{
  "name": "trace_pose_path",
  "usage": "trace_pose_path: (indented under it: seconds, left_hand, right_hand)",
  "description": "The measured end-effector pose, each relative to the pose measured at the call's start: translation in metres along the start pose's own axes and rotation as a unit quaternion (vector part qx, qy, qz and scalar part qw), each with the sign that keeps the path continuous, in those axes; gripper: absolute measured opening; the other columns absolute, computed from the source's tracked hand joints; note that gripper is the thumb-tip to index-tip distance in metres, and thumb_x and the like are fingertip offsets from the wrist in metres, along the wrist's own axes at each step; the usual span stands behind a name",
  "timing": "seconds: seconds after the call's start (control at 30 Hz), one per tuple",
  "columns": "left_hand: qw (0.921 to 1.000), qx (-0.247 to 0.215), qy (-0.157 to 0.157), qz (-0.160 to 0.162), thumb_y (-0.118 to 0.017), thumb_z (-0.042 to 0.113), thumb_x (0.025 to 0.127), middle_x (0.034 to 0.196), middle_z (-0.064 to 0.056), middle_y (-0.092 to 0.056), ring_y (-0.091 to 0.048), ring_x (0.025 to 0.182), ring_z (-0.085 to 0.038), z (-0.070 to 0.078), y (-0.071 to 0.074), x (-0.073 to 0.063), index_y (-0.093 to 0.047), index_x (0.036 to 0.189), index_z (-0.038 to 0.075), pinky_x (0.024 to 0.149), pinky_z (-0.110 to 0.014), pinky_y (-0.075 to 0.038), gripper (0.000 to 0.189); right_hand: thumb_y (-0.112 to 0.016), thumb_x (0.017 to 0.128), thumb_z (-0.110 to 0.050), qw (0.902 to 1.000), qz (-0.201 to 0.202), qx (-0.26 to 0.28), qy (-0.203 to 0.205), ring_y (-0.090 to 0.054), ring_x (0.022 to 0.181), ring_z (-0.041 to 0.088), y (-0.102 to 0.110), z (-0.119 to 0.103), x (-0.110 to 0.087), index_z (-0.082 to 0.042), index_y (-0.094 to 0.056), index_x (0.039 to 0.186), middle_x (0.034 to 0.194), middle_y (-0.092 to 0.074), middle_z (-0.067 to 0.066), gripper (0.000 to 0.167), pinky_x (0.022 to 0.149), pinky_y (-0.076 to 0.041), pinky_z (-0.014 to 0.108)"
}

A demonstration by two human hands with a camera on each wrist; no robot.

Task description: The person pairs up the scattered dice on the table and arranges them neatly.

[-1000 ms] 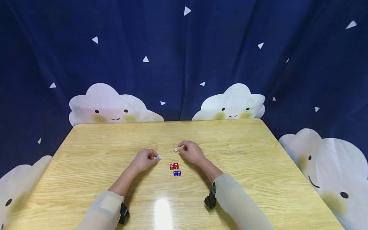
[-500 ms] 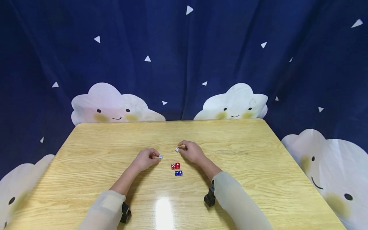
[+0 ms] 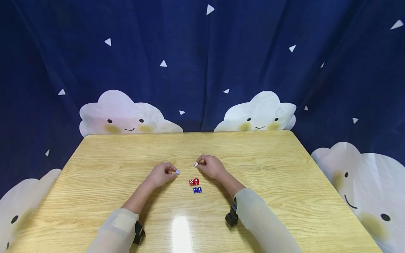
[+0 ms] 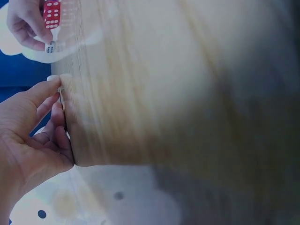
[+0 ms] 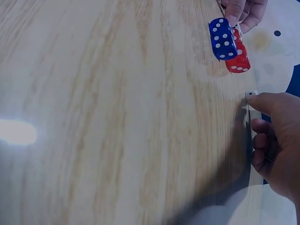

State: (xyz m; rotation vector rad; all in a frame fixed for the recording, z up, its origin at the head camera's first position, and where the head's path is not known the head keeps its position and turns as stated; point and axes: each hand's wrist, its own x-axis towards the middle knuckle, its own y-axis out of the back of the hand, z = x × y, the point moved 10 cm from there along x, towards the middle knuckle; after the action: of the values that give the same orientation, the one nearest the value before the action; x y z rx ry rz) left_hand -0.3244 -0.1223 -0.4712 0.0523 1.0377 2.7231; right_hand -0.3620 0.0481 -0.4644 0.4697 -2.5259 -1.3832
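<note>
In the head view my left hand (image 3: 162,174) pinches a white die (image 3: 177,172) with blue pips between thumb and fingertips. To its right and slightly farther off, my right hand (image 3: 212,166) has thumb and index finger on another white die (image 3: 195,164). The right wrist view shows that die (image 5: 251,94) at the thumb tip, the other fingers curled below it. Between the hands and nearer the body, two red dice (image 3: 194,182) sit side by side. Just in front of them is a pair of blue dice (image 3: 197,190).
The dice lie on a light wooden table (image 3: 265,158). A dark blue curtain (image 3: 190,77) with white clouds and triangles hangs behind it and at the sides. Each wrist carries a black camera, one of them a small black camera (image 3: 232,218) on the right.
The right hand's index finger and thumb have closed in on the white die beside them. The left hand keeps its pinch. The whole head view has shifted slightly.
</note>
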Motion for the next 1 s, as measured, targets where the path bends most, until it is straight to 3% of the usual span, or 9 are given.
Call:
trace_pose_path:
  seconds: [0.3,1.0]
  left_hand:
    - [1.0,-0.001,0.004,0.002,-0.07,0.013,0.082,0.073,-0.001,-0.052,-0.044,0.065,-0.012,0.0,0.0,0.001,-0.065,0.093,0.004,0.057,-0.023,-0.037,0.014]
    - [1.0,0.0,0.007,0.003,-0.069,0.013,0.083,0.073,-0.002,-0.052,-0.044,0.065,-0.013,-0.002,0.0,0.0,-0.065,0.093,0.005,0.057,-0.024,-0.037,0.014]
  right_hand:
    - [-0.065,0.087,-0.03,1.0,0.001,0.005,0.002,-0.046,0.06,0.009,0.002,-0.001,-0.003,-0.016,-0.066,0.096,0.067,-0.054,-0.004,0.017,0.057,-0.038,0.024]
    - [-0.064,0.087,-0.034,0.9995,-0.024,-0.006,0.019,-0.047,0.048,0.006,0.002,-0.016,-0.005,-0.017,-0.066,0.1,0.061,-0.053,-0.006,0.021,0.049,-0.036,0.023]
